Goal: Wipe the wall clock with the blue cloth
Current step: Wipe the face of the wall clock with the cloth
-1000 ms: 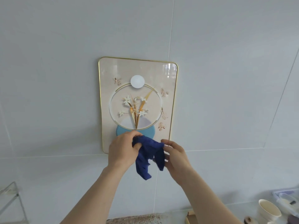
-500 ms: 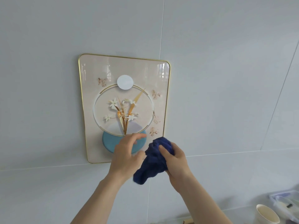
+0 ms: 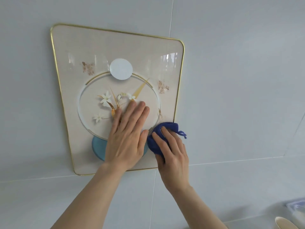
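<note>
The right hand (image 3: 173,156) grips the bunched blue cloth (image 3: 160,138) against the lower right edge of the wall clock (image 3: 115,52), while the left hand (image 3: 128,134) lies flat, fingers spread slightly, on the clock's face, which hangs on the tiled wall (image 3: 239,80).

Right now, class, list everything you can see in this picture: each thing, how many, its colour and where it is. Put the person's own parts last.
Wall clock: one, cream face with gold rim, hung on the wall, centre left.
Cloth: one, dark blue, bunched against the clock's lower right edge.
Wall: pale grey tiles, filling the background.
Cup: one, cream, bottom right corner, partly cut off.
Container: one, clear with blue trim, right edge, mostly cut off.
Left hand: one, flat and open on the clock face.
Right hand: one, gripping the cloth.
</note>
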The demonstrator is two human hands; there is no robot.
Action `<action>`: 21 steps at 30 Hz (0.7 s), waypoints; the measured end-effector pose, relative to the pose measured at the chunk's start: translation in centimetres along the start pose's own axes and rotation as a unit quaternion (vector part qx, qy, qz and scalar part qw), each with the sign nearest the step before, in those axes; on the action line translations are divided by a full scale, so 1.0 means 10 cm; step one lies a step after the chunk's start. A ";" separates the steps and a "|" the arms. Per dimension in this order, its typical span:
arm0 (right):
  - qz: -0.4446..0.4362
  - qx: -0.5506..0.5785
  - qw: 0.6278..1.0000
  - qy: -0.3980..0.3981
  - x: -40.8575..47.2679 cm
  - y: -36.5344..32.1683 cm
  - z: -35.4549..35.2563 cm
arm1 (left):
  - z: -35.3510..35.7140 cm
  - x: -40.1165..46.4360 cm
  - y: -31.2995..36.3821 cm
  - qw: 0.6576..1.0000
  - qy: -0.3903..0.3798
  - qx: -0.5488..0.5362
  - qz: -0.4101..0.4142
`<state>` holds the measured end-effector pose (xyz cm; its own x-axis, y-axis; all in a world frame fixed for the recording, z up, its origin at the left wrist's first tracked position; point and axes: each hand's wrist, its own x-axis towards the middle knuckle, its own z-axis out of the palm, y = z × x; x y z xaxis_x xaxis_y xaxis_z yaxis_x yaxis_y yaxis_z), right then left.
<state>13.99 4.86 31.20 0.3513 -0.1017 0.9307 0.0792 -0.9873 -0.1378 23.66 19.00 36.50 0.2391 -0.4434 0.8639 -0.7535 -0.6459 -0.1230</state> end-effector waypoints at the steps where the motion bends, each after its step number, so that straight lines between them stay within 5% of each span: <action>1: -0.014 -0.010 1.000 0.004 -0.02 0.03 0.07 | 0.07 -0.01 -0.03 1.000 0.009 -0.002 0.003; 8: -0.061 -0.047 0.994 0.073 0.07 0.21 0.29 | 0.34 0.00 -0.10 0.996 0.089 0.024 0.019; 21: -0.033 -0.013 0.993 0.109 0.12 0.12 0.28 | 0.35 -0.01 -0.09 0.994 0.107 0.033 0.020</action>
<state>17.08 3.93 31.20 0.1366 -0.0588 0.9889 0.0700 -0.9952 -0.0688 26.47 17.49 34.83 0.0680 -0.3323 0.9407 -0.7170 -0.6719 -0.1855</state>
